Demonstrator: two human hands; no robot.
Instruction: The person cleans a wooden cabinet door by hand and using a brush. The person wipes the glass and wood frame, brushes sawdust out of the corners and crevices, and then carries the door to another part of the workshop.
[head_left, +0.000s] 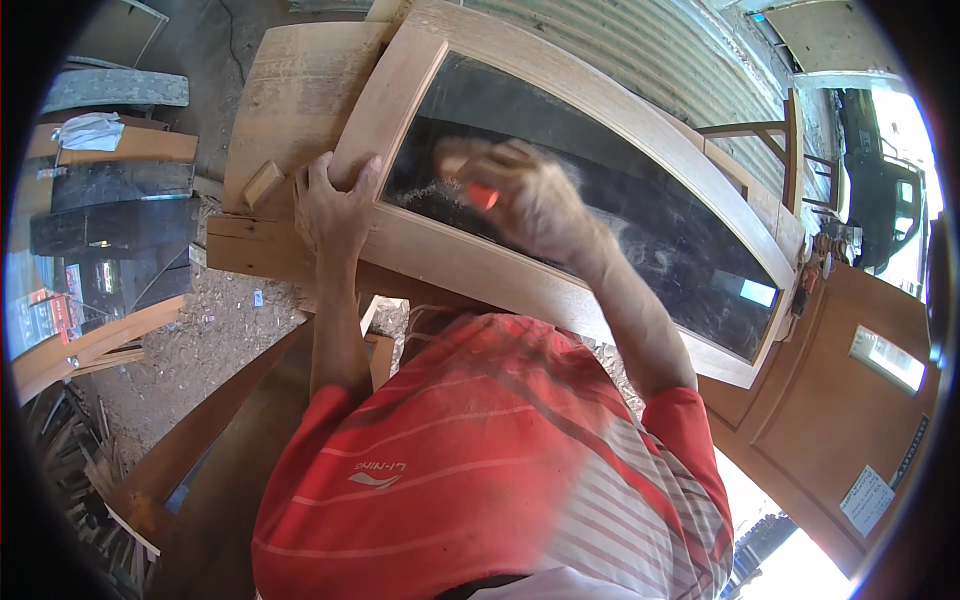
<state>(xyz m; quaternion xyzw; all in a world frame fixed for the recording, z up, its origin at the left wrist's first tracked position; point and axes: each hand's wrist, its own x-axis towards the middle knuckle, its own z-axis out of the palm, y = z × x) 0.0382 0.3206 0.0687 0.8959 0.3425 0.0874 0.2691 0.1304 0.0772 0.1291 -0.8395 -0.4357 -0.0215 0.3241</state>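
Wooden boards (300,90) serve as bench; pale wooden frame with dark panel (388,105) lies across them, small wood block (264,186) beside it; littered ground (225,345) below.

Frame (490,262) lies before the person (450,440); left of it, a block (263,186) on a board (300,90); right, a panelled door (830,370).

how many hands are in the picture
2: the left hand on the wooden frame's left end, and the blurred right hand over the dark panel, with a red object. No others show.
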